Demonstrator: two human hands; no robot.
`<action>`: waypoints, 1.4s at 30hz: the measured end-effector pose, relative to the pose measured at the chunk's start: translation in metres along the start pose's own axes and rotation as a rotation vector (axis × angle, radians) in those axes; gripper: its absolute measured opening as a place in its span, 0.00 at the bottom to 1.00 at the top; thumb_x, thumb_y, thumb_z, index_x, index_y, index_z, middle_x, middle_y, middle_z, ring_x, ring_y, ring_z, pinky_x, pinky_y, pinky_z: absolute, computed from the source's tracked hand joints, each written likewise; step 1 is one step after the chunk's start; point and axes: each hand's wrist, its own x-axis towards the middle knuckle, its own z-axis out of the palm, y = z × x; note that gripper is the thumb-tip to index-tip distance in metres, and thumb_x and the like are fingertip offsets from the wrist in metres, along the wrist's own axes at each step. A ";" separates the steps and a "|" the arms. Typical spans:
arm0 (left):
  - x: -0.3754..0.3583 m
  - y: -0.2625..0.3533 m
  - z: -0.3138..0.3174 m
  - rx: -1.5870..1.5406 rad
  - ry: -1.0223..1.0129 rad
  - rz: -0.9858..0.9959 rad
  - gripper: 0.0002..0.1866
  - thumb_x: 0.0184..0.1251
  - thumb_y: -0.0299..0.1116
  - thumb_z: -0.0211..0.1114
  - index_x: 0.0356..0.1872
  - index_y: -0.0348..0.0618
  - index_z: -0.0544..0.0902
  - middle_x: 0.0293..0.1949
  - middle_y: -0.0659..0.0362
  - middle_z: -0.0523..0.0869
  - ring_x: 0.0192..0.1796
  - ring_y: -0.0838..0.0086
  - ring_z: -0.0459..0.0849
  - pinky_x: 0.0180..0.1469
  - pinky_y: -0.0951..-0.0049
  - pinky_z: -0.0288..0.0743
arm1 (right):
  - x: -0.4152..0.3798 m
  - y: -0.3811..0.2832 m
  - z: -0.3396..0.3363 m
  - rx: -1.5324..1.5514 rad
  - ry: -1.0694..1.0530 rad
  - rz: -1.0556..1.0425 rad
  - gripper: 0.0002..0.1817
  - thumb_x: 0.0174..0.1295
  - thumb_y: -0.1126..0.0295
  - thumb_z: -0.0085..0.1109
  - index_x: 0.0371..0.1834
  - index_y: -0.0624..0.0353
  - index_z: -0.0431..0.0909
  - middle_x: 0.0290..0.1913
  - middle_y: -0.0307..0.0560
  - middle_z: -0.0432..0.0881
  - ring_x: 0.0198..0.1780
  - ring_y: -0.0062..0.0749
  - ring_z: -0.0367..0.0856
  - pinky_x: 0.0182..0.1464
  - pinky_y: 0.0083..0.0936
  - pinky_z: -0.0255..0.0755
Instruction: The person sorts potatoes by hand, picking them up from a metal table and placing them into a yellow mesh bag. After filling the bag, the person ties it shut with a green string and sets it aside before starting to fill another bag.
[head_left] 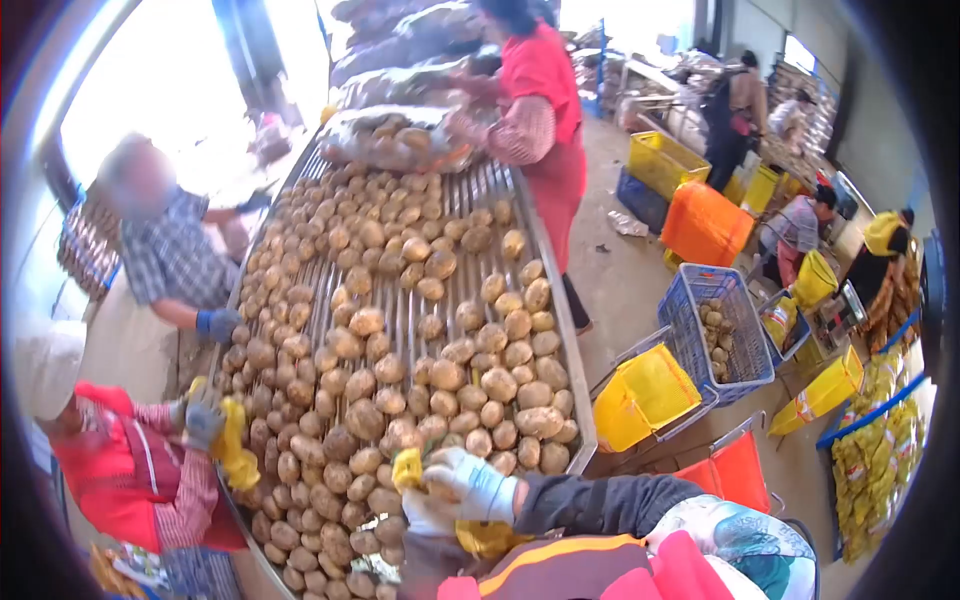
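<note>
At the near end of the sorting table my right hand [472, 484], in a pale blue-white glove, is closed on a crumpled yellow bag [408, 468]. Something brown, perhaps a potato, shows under its fingers. My left hand [426, 514], also in a light glove, is tucked below and partly covered by the right. It seems closed on the same bag, whose lower part hangs by my wrists. Potatoes [446, 375] lie all over the slatted metal table [585, 425] just beyond my hands.
Co-workers stand along the table: one in a red vest [115, 465] holds a yellow cloth or bag [236, 447], one wears a plaid shirt [180, 250], one in red [545, 80] handles a sack [395, 138]. On the right are blue crates [715, 325] and a yellow-covered frame [647, 398].
</note>
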 end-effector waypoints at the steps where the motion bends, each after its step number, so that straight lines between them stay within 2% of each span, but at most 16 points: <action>1: -0.004 0.000 -0.004 0.204 0.067 0.083 0.27 0.68 0.57 0.48 0.55 0.47 0.72 0.52 0.57 0.77 0.54 0.64 0.77 0.56 0.62 0.74 | 0.003 -0.007 -0.009 -0.013 0.012 -0.006 0.22 0.48 0.67 0.67 0.46 0.57 0.73 0.47 0.55 0.73 0.50 0.51 0.72 0.51 0.39 0.70; 4: 0.001 0.015 0.025 0.139 0.213 0.183 0.26 0.67 0.57 0.51 0.51 0.46 0.75 0.44 0.60 0.81 0.45 0.65 0.82 0.47 0.63 0.79 | -0.003 -0.005 -0.010 0.286 -0.066 0.187 0.19 0.52 0.65 0.66 0.46 0.58 0.74 0.44 0.49 0.76 0.48 0.41 0.76 0.52 0.30 0.71; 5: 0.002 0.025 0.028 0.139 0.270 0.195 0.26 0.67 0.57 0.51 0.51 0.46 0.75 0.44 0.60 0.81 0.45 0.65 0.82 0.47 0.63 0.79 | -0.007 -0.010 -0.012 0.608 -0.154 0.478 0.18 0.61 0.59 0.60 0.47 0.59 0.74 0.43 0.45 0.78 0.46 0.33 0.77 0.51 0.27 0.71; 6: 0.007 0.037 0.032 0.365 0.327 0.245 0.24 0.68 0.55 0.51 0.50 0.46 0.76 0.43 0.59 0.82 0.45 0.66 0.81 0.47 0.63 0.78 | -0.008 -0.006 -0.016 0.774 -0.120 0.444 0.19 0.66 0.54 0.52 0.47 0.59 0.74 0.44 0.43 0.79 0.46 0.30 0.77 0.50 0.27 0.71; 10: 0.000 0.058 0.094 0.469 0.377 0.290 0.16 0.69 0.41 0.54 0.49 0.42 0.77 0.40 0.57 0.82 0.43 0.68 0.81 0.46 0.68 0.77 | 0.009 0.001 -0.041 1.777 0.214 0.853 0.26 0.65 0.44 0.48 0.49 0.57 0.75 0.43 0.51 0.81 0.47 0.42 0.82 0.42 0.37 0.80; 11: -0.002 0.057 0.081 0.717 0.359 0.374 0.16 0.69 0.41 0.55 0.50 0.41 0.76 0.41 0.58 0.82 0.43 0.68 0.81 0.46 0.68 0.77 | 0.008 0.005 -0.042 1.778 0.225 0.851 0.26 0.65 0.44 0.48 0.49 0.57 0.75 0.43 0.51 0.81 0.47 0.42 0.82 0.42 0.37 0.80; 16: -0.023 0.032 0.110 0.194 0.240 0.331 0.17 0.73 0.46 0.49 0.50 0.45 0.74 0.44 0.61 0.79 0.45 0.72 0.80 0.49 0.68 0.78 | -0.006 0.031 -0.029 2.011 0.249 0.959 0.27 0.66 0.43 0.47 0.52 0.56 0.72 0.50 0.52 0.79 0.52 0.48 0.80 0.45 0.44 0.80; 18: -0.027 0.026 0.110 0.446 0.282 0.431 0.21 0.72 0.47 0.50 0.56 0.43 0.71 0.49 0.56 0.80 0.48 0.66 0.82 0.49 0.64 0.80 | 0.000 0.021 -0.025 1.903 0.251 1.009 0.25 0.65 0.46 0.51 0.51 0.57 0.72 0.47 0.48 0.80 0.48 0.40 0.81 0.45 0.37 0.79; 19: -0.028 0.022 0.109 0.494 0.267 0.409 0.21 0.72 0.47 0.50 0.57 0.44 0.70 0.50 0.56 0.79 0.51 0.66 0.81 0.53 0.65 0.78 | -0.003 0.025 -0.014 1.317 0.305 0.770 0.23 0.65 0.49 0.53 0.49 0.58 0.72 0.44 0.44 0.79 0.45 0.35 0.80 0.45 0.32 0.77; 21: -0.019 -0.002 0.095 0.397 0.308 0.375 0.22 0.72 0.48 0.51 0.59 0.45 0.70 0.54 0.57 0.77 0.55 0.67 0.78 0.58 0.67 0.73 | 0.008 0.024 0.002 0.924 0.337 0.765 0.19 0.64 0.56 0.58 0.47 0.60 0.70 0.37 0.35 0.76 0.40 0.22 0.75 0.47 0.21 0.71; 24: -0.025 -0.001 0.088 0.277 0.117 0.314 0.27 0.71 0.54 0.51 0.60 0.45 0.69 0.57 0.56 0.76 0.57 0.65 0.77 0.60 0.66 0.72 | 0.009 -0.002 -0.014 0.205 0.083 0.275 0.35 0.52 0.60 0.70 0.60 0.64 0.63 0.53 0.51 0.70 0.56 0.36 0.70 0.59 0.30 0.65; 27: -0.023 0.011 0.086 -0.045 0.158 -0.099 0.31 0.68 0.57 0.51 0.62 0.45 0.68 0.60 0.53 0.74 0.61 0.61 0.74 0.64 0.60 0.71 | 0.020 -0.007 -0.036 0.316 -0.093 0.174 0.46 0.43 0.60 0.76 0.64 0.63 0.60 0.59 0.53 0.67 0.62 0.39 0.66 0.66 0.32 0.59; 35: -0.023 0.001 0.093 0.017 0.176 -0.032 0.32 0.65 0.57 0.56 0.63 0.45 0.68 0.59 0.54 0.75 0.59 0.64 0.76 0.63 0.61 0.71 | 0.005 0.007 -0.039 0.333 -0.200 0.263 0.49 0.41 0.65 0.77 0.67 0.63 0.57 0.64 0.55 0.64 0.67 0.45 0.62 0.69 0.34 0.56; 37: -0.020 -0.006 0.090 0.321 0.313 0.115 0.32 0.63 0.55 0.62 0.61 0.43 0.70 0.57 0.56 0.77 0.57 0.66 0.78 0.60 0.64 0.73 | 0.002 0.007 -0.040 0.653 -0.143 0.471 0.48 0.44 0.67 0.76 0.68 0.62 0.56 0.63 0.51 0.66 0.65 0.38 0.64 0.68 0.31 0.59; 38: -0.018 -0.006 0.072 0.577 0.068 0.352 0.26 0.64 0.45 0.65 0.57 0.41 0.73 0.54 0.57 0.79 0.54 0.70 0.79 0.55 0.67 0.76 | 0.002 0.012 -0.046 0.946 -0.072 0.579 0.46 0.46 0.68 0.75 0.67 0.62 0.57 0.58 0.48 0.72 0.59 0.32 0.70 0.64 0.29 0.64; 42: -0.026 0.006 0.093 0.517 0.144 0.189 0.19 0.64 0.35 0.65 0.53 0.39 0.74 0.48 0.58 0.82 0.49 0.72 0.82 0.51 0.71 0.78 | -0.053 0.078 -0.099 1.143 0.426 0.775 0.30 0.52 0.64 0.70 0.56 0.60 0.67 0.46 0.47 0.78 0.50 0.32 0.78 0.54 0.33 0.74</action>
